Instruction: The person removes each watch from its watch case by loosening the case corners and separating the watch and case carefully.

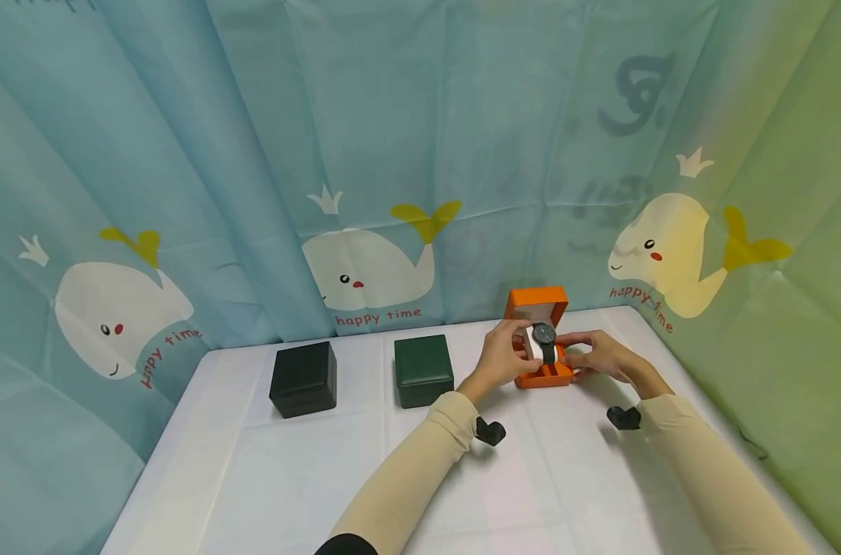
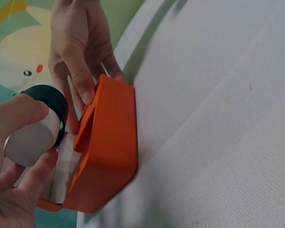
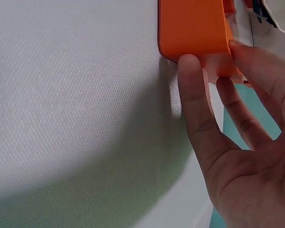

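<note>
The orange box (image 2: 116, 128) looks smooth and satin-matt; the green box (image 1: 423, 361) and black box (image 1: 301, 378) look leathery, faintly shiny. The cushion (image 2: 31, 140) looks smooth and matt. The tablecloth (image 3: 85, 85) is coarse-textured cloth, the curtain (image 1: 392, 92) thin, slightly glossy fabric, the sleeves (image 1: 413, 470) matt cloth.

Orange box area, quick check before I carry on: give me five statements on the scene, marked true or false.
1. The left hand holds the watch on its white cushion. True.
2. The right hand is clear of the orange box. False: its fingertips touch the box.
3. The green box stands between the black box and the orange box. True.
4. The orange box's lid is closed. False: it stands open.
5. The green box is open. False: it is closed.
</note>
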`<state>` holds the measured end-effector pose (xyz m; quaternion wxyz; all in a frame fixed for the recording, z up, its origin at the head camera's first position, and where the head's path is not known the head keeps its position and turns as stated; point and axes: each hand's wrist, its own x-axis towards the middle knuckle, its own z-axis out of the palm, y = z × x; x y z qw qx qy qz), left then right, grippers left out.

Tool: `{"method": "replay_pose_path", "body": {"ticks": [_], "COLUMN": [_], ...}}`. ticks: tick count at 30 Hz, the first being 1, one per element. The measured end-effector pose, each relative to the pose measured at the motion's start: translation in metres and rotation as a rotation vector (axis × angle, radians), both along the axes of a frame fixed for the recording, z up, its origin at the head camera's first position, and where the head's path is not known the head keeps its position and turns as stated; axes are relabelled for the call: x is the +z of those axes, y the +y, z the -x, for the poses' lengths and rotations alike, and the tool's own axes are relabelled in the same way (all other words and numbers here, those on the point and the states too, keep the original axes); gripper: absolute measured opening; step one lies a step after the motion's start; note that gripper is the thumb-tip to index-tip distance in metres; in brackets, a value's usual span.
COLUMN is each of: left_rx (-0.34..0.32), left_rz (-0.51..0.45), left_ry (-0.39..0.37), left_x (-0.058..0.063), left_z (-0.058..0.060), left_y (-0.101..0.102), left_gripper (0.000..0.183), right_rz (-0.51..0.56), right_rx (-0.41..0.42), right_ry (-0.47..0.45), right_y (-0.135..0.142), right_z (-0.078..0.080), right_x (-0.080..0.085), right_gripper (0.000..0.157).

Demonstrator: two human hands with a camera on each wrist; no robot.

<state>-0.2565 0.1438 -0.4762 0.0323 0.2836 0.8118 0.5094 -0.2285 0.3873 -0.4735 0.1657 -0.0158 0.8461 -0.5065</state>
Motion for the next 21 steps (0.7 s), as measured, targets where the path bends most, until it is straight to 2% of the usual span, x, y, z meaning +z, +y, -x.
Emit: {"method": "replay_pose_path", "body": {"ticks": [12, 21], "left_rx": [-0.031, -0.054], "left_rz": [-0.051, -0.062], "left_ry": [-0.017, 0.023], "left_x": [0.011, 0.021], "left_z": [-0.007, -0.012], "left_y": [-0.006, -0.011], "left_gripper": [0.068, 0.067], "right_rz": [0.001, -0.002], "right_rx": [-0.007, -0.009], "right_ry": [-0.015, -0.021], "right_y": [0.0, 0.001], "right_z": [0.002, 0.002], "right_x": [0.0, 0.0], "right_gripper": [0.058, 0.058]}}
